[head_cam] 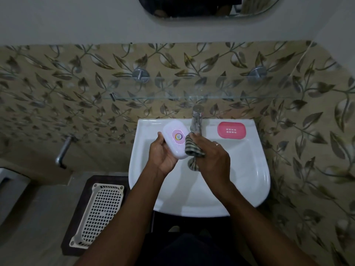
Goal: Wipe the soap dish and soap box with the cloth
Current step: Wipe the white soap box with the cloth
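Observation:
My left hand [162,154] holds a white oval soap box [175,138] with a round pink label on its lid, tilted above the left part of the white sink [255,169]. My right hand [211,156] grips a striped green-and-cream cloth [193,149], bunched and pressed against the right edge of the soap box, with one end hanging down over the basin. A pink soap dish [231,130] with small drain slots lies flat on the sink's back right ledge, apart from both hands.
A chrome tap [196,120] stands at the sink's back centre, just behind the cloth. A glass shelf [192,93] spans the leaf-patterned tiles above. On the floor at left, a cream plastic basket [99,210] sits on a dark mat; a wall tap [63,150] sticks out further left.

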Action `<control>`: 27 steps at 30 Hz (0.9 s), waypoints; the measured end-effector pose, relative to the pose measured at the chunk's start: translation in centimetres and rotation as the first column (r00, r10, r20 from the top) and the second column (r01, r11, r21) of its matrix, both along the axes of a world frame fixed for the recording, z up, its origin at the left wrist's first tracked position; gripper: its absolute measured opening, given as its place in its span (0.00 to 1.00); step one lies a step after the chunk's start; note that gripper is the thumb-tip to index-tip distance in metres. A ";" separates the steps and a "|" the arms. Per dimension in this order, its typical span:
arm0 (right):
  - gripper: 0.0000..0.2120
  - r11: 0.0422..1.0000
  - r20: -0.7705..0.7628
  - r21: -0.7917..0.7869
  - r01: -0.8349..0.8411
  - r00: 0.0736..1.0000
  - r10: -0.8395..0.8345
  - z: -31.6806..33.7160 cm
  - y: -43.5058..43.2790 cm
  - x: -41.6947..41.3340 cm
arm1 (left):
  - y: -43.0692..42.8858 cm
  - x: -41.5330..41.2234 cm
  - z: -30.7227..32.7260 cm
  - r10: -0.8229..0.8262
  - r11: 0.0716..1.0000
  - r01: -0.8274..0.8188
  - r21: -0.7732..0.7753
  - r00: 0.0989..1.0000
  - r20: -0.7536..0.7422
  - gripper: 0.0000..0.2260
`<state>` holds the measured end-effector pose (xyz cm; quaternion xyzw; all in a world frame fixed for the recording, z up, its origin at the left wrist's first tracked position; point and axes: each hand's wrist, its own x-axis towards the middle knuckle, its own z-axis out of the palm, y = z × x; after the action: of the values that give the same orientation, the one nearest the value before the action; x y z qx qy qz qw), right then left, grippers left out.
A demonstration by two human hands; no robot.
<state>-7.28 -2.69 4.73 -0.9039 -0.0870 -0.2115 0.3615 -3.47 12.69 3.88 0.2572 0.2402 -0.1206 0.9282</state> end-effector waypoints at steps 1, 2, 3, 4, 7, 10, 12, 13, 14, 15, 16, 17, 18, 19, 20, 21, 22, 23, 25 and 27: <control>0.27 0.999 0.035 -0.038 -0.010 0.999 0.012 0.6 0.4 -0.1 | -0.2 0.0 0.1 -0.005 1.000 0.005 0.002 1.000 -0.010 0.26; 0.26 0.995 0.080 -0.097 -0.035 0.996 0.042 0.9 0.9 -0.4 | -0.4 0.1 0.2 -0.003 1.000 0.004 0.016 1.000 -0.022 0.27; 0.24 0.985 0.120 -0.158 -0.075 0.988 0.095 1.0 1.3 -0.7 | -0.3 0.2 0.2 0.002 1.000 -0.002 0.026 1.000 -0.029 0.27; 0.23 0.971 0.145 -0.208 -0.122 0.977 0.154 0.7 1.5 -1.1 | -0.2 0.3 0.3 0.011 0.999 -0.009 0.044 0.999 -0.036 0.27; 0.25 0.951 0.156 -0.238 -0.196 0.959 0.236 -0.5 1.1 -2.3 | -0.1 0.6 0.3 0.030 0.996 -0.031 0.088 1.000 0.008 0.31; 0.31 0.993 0.026 -0.008 -0.114 0.993 0.114 -0.8 -0.1 -2.6 | -0.3 0.3 0.4 0.021 0.996 -0.025 0.090 0.999 0.042 0.27; 0.30 0.992 -0.081 0.121 -0.023 0.996 0.033 0.1 -0.2 -2.2 | -0.5 0.1 0.3 -0.048 0.994 0.043 0.098 0.997 0.053 0.37; 0.27 0.987 -0.116 0.162 0.007 0.993 0.012 0.8 0.0 -1.8 | -0.6 0.1 0.2 -0.109 0.992 0.104 0.069 0.991 0.077 0.45; 0.24 0.982 -0.133 0.187 0.026 0.991 0.000 1.6 0.3 -1.1 | -0.9 -0.1 0.5 -0.157 0.987 0.154 0.038 0.982 0.103 0.49; 0.20 0.979 -0.141 0.201 0.029 0.990 -0.001 2.5 0.5 -0.4 | -1.1 -0.2 0.5 -0.184 0.983 0.182 0.025 0.974 0.134 0.48; 0.17 0.978 -0.150 0.206 0.020 0.989 0.012 3.3 0.7 0.3 | -1.4 -0.4 0.6 -0.197 0.980 0.198 0.012 0.966 0.165 0.46; 0.16 0.980 -0.163 0.200 -0.002 0.986 0.035 4.0 0.7 0.9 | -1.5 -0.3 0.7 -0.219 0.975 0.222 0.003 0.957 0.192 0.44; 0.16 0.982 -0.178 0.187 -0.030 0.982 0.064 4.5 0.8 1.5 | -1.6 -0.4 0.7 -0.229 0.972 0.236 -0.004 0.949 0.214 0.43; 0.15 0.982 -0.187 0.179 -0.059 0.978 0.093 4.9 0.8 1.8 | -1.5 -0.4 0.5 -0.246 0.967 0.253 0.001 0.942 0.228 0.40; 0.16 0.979 -0.192 0.185 -0.083 0.974 0.119 5.2 0.7 2.1 | -1.3 -0.4 0.5 -0.268 0.962 0.274 0.010 0.935 0.232 0.37; 0.17 0.974 -0.197 0.203 -0.096 0.971 0.137 5.5 0.6 2.2 | -1.1 -0.6 0.6 -0.297 0.953 0.301 0.021 0.923 0.243 0.34; 0.19 0.969 -0.207 0.225 -0.097 0.968 0.145 5.6 0.5 2.3 | -1.0 -0.8 0.7 -0.310 0.949 0.313 0.024 0.920 0.239 0.33; 0.20 0.966 -0.218 0.241 -0.095 0.965 0.149 5.7 0.4 2.3 | -1.1 -1.0 0.8 -0.317 0.946 0.323 0.014 0.920 0.232 0.33; 0.21 0.959 -0.228 0.264 -0.104 0.959 0.166 5.4 0.1 1.9 | -1.3 -1.2 1.0 -0.289 0.954 0.301 -0.019 0.931 0.224 0.32; 0.20 0.951 -0.198 0.276 -0.142 0.960 0.200 4.8 -0.1 0.8 | -1.2 -1.1 1.3 -0.233 0.960 0.262 -0.103 0.944 0.234 0.29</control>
<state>-6.46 -2.79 9.53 -0.8558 -0.0959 -0.0858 0.5010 -4.57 11.47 5.22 0.2349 0.0933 -0.2229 0.9415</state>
